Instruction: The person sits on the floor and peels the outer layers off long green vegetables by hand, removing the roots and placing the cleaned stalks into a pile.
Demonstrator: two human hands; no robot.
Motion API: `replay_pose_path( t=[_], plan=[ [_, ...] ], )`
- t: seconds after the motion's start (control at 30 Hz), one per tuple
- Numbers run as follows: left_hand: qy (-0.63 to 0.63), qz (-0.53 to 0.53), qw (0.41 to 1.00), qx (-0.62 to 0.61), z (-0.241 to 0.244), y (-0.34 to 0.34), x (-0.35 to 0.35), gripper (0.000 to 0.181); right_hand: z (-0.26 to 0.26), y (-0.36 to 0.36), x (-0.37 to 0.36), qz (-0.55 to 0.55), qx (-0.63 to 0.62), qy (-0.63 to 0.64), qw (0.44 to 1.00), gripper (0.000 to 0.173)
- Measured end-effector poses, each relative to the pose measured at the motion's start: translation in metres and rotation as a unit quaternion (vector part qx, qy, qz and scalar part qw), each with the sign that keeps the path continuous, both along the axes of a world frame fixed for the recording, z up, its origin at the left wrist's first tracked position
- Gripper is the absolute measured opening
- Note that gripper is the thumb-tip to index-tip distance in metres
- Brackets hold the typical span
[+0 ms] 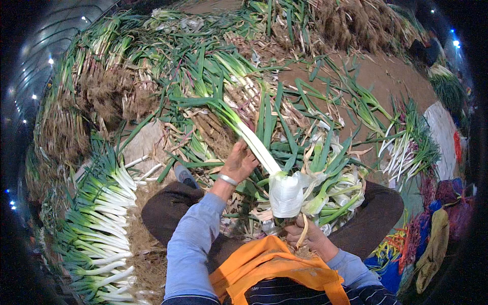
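A trimmed leek point(255, 143) slants across the middle, its green leaves pointing up-left. Its white lower end meets a lump wrapped in white plastic film point(286, 196); what is inside the wrap is hidden. Just left of the stem is my left hand point(239, 162), fingers apart, with a pale bracelet at the wrist. Whether its fingertips touch the stem is unclear. Below the plastic lump, my right hand point(309, 236) is curled around a dry, tan leaf strip point(304, 230). Some of its fingers are hidden under the lump. Peeled leaves point(339, 190) lie heaped to the right of the lump.
A long row of cleaned leeks point(110, 228) lies at left. Unpeeled, rooty leeks point(103, 87) are piled beyond. Thin spring onions point(410, 148) lie at right, near coloured ties point(392, 244) and a tan cloth point(432, 249). My crossed legs point(381, 213) flank the peelings.
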State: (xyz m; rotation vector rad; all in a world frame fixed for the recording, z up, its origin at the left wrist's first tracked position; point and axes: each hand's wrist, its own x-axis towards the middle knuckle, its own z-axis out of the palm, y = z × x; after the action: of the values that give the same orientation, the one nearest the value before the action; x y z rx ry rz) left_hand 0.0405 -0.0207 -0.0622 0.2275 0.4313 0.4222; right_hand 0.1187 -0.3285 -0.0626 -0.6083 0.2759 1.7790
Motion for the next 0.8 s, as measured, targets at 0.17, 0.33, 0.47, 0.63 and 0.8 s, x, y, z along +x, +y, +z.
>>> replay_pose_path(
  t=[0.17,0.33,0.47,0.63,0.8],
  plan=[
    [-0.005,0.062,0.998,0.016,-0.016,0.000,0.027,0.020,0.032,0.019,-0.019,0.052,-0.066,-0.130,0.988,0.026],
    [0.175,0.136,0.952,0.210,0.056,-0.008,0.035,0.017,0.048,0.005,0.053,0.253,0.051,-0.762,0.594,0.020],
    [0.257,0.203,0.877,0.351,0.061,0.015,0.027,0.017,0.098,0.029,0.060,0.026,0.072,-0.825,0.560,0.037],
    [0.315,0.202,0.846,0.381,0.066,0.034,0.008,0.031,0.148,0.141,-0.003,0.015,0.272,-0.922,0.275,0.067],
    [0.365,0.236,0.800,0.413,0.066,0.058,-0.009,0.039,0.114,0.203,-0.012,0.164,0.165,-0.942,0.242,0.019]
  ],
)
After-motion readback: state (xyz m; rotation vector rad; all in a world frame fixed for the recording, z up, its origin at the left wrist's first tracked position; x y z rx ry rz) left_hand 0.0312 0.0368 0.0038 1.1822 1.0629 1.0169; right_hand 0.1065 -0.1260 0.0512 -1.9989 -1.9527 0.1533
